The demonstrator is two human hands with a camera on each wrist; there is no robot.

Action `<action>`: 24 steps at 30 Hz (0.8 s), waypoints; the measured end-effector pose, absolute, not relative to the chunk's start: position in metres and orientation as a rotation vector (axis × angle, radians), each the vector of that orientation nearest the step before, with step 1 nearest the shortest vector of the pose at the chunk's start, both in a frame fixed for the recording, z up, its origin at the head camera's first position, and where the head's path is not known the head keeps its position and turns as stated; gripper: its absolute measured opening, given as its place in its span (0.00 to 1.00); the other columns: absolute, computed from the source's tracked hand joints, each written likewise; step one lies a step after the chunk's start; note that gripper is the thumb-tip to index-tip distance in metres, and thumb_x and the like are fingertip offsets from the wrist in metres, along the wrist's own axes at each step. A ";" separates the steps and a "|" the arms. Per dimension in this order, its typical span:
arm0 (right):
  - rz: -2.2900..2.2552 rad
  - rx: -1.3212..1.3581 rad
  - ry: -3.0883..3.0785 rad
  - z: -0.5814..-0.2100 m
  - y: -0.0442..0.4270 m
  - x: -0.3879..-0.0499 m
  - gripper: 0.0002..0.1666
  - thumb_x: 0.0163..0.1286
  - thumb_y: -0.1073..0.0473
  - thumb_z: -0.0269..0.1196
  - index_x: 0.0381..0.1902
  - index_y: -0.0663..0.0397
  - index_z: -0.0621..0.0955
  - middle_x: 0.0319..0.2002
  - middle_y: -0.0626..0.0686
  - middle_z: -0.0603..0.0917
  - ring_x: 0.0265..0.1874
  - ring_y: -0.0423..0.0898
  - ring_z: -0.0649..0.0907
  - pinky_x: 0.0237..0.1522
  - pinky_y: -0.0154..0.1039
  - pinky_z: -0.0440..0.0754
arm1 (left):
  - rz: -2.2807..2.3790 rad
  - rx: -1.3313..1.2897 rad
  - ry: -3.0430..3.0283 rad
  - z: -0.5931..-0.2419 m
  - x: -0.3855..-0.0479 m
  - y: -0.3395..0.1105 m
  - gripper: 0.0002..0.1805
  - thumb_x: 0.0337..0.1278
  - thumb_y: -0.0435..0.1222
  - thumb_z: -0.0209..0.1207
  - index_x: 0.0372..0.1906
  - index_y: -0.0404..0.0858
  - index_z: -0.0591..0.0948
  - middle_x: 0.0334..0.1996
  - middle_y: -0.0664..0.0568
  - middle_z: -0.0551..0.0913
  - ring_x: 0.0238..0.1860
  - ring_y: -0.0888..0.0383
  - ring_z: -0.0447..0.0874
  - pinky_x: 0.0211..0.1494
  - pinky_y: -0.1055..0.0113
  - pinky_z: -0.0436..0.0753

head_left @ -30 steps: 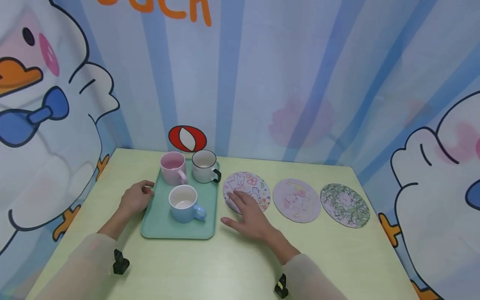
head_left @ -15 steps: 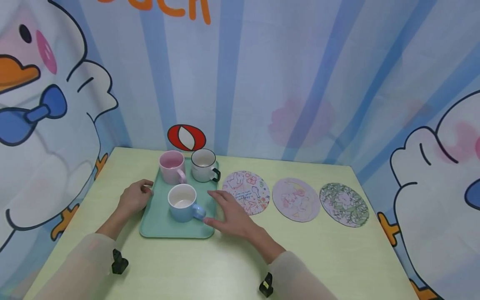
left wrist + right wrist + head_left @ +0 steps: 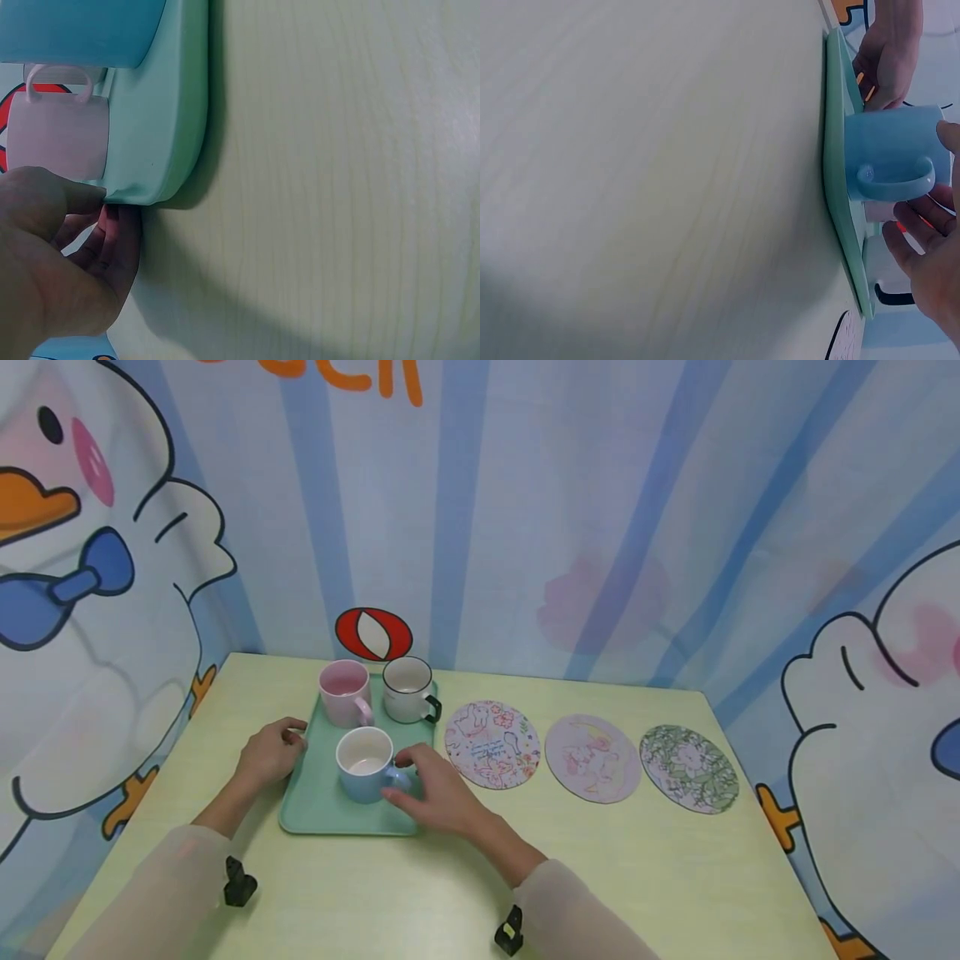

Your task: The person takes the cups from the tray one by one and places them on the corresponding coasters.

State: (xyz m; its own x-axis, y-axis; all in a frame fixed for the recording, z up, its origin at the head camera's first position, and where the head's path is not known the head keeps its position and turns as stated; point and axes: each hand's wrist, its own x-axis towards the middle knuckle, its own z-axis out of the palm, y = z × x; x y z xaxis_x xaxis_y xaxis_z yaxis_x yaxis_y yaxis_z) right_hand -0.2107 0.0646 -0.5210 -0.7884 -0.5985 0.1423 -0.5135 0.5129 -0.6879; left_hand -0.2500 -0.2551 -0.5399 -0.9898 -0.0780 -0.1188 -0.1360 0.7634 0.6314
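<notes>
A green tray (image 3: pixel 307 814) bears three mugs: a pink one (image 3: pixel 347 693), a white one with a black handle (image 3: pixel 407 692) and a blue one (image 3: pixel 363 781) nearest the front. My left hand (image 3: pixel 270 752) holds the tray's left rim; in the left wrist view its thumb lies over the rim and its fingers lie outside it. Beside the blue mug's handle (image 3: pixel 900 186), my right hand (image 3: pixel 446 797) has thumb and fingers spread to either side. The right wrist view shows a gap between those fingers and the handle.
Three round patterned mats lie in a row right of the tray: a floral one with writing (image 3: pixel 492 745), a pink one (image 3: pixel 593 759) and a green leafy one (image 3: pixel 689 769). Behind the pale table (image 3: pixel 637 877) hangs a striped blue curtain (image 3: pixel 510 527).
My right hand has moved left from over the nearest mat to the blue mug's handle. My left hand stays at the tray's rim, and the mugs stand where they were.
</notes>
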 end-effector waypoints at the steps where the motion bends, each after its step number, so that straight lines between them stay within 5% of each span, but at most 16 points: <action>1: -1.164 -0.962 2.615 -0.520 0.063 -0.210 0.29 0.77 0.41 0.64 0.66 0.51 0.75 0.58 0.49 0.81 0.56 0.41 0.79 0.59 0.36 0.80 | 1.037 -0.167 2.874 -0.540 -0.250 -0.255 0.22 0.74 0.36 0.53 0.66 0.30 0.76 0.50 0.35 0.84 0.46 0.42 0.82 0.48 0.50 0.76; 19: -1.426 -0.794 2.478 -0.529 0.054 -0.209 0.11 0.81 0.55 0.62 0.53 0.55 0.80 0.47 0.50 0.86 0.49 0.43 0.83 0.56 0.39 0.81 | 1.045 -0.171 2.863 -0.540 -0.250 -0.254 0.23 0.74 0.36 0.53 0.67 0.29 0.76 0.50 0.35 0.84 0.46 0.43 0.82 0.48 0.49 0.76; 24: -1.528 -0.701 2.315 -0.532 0.052 -0.207 0.10 0.84 0.56 0.57 0.52 0.56 0.80 0.46 0.54 0.87 0.45 0.51 0.86 0.48 0.38 0.84 | 1.045 -0.169 2.860 -0.538 -0.249 -0.254 0.23 0.74 0.36 0.53 0.67 0.29 0.76 0.50 0.35 0.84 0.46 0.43 0.82 0.48 0.50 0.76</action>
